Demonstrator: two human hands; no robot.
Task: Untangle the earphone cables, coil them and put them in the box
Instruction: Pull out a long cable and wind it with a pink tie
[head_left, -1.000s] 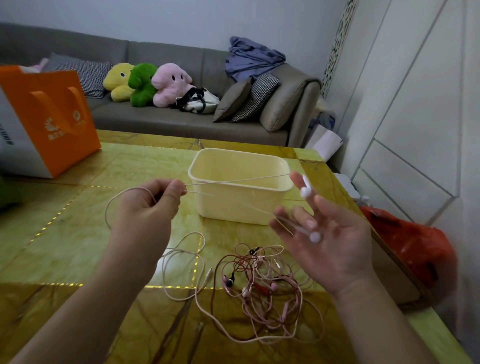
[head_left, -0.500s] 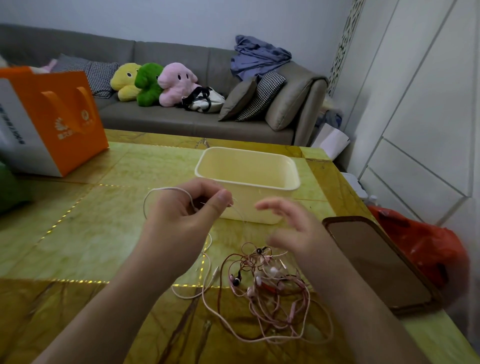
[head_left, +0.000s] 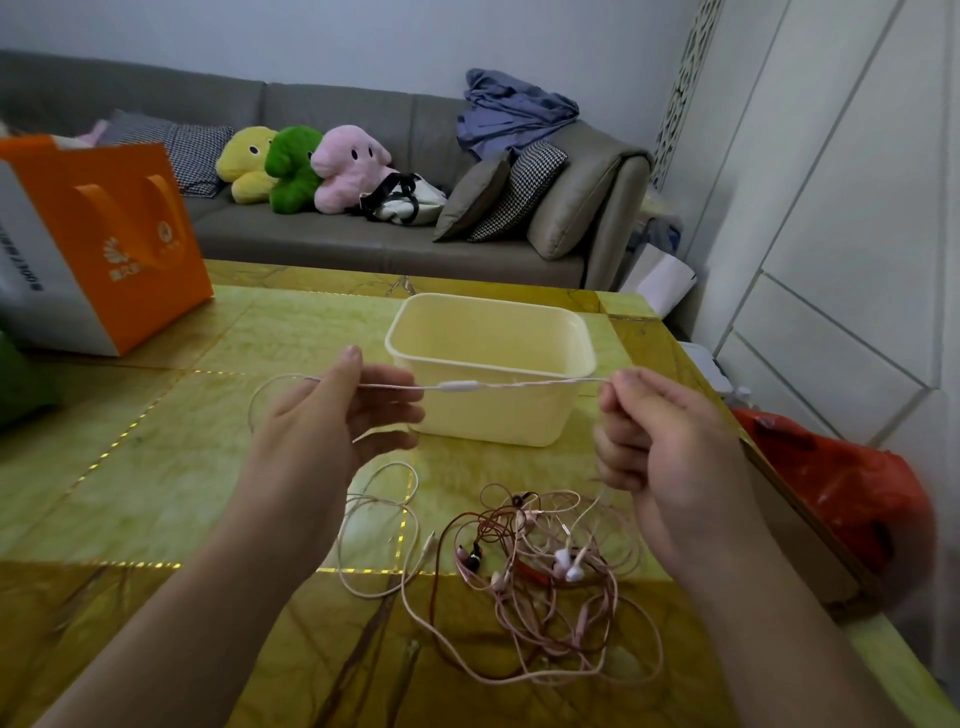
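Green-and-gold marble makes up the surface (head_left: 156, 467), with a grey sofa behind it. One white earphone cable (head_left: 519, 385) is stretched taut in the air between both hands, its inline remote hanging just in front of the cream box (head_left: 491, 364). The left hand (head_left: 322, 431) has its fingers loosely extended, the cable running across them under the thumb; the right hand (head_left: 660, 447) pinches the other end, fingers curled. Its slack trails down to the surface. Near the front edge a pink and red tangle (head_left: 545, 571) lies knotted. The box looks empty from here, so nothing appears coiled or stowed: I judge the task barely begun, with one cable being freed.
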